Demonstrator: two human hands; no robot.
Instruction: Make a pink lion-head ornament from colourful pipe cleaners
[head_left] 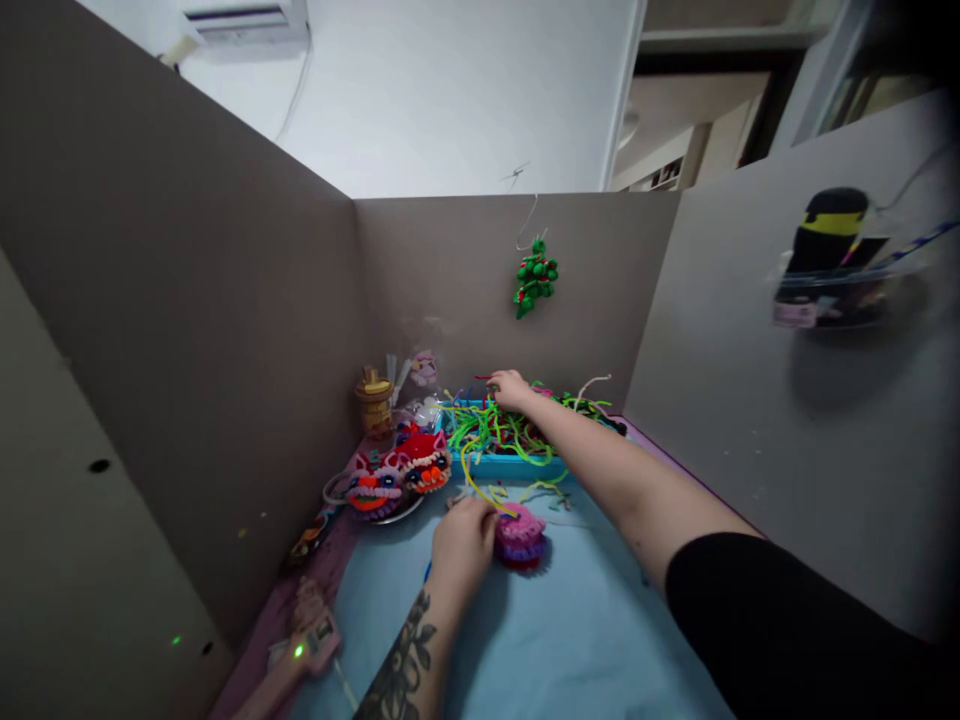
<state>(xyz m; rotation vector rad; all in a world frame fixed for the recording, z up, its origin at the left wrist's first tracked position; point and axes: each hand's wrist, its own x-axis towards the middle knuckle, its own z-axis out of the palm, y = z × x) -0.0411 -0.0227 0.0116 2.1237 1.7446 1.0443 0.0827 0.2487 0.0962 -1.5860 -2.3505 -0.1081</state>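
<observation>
My left hand (466,540) is closed, its fingertips at the left edge of a small round piece (519,535) made of fuzzy stems in pink, purple and red. A yellow pipe cleaner (476,480) arches up from that piece. Farther back, my right hand (510,390) reaches over a blue tray (510,466) heaped with pipe cleaners, mostly bright green (480,430). From its pinched fingers a red pipe cleaner (484,378) sticks out to the left. Part of each hand's fingertips is hidden.
Two fuzzy animal-face pieces (426,465) sit left of the tray, near a brown lidded cup (375,403). A pink glue gun (311,640) lies front left. Grey panels (450,290) enclose the table; a green ornament (536,278) hangs at the back, a holder (829,295) on the right.
</observation>
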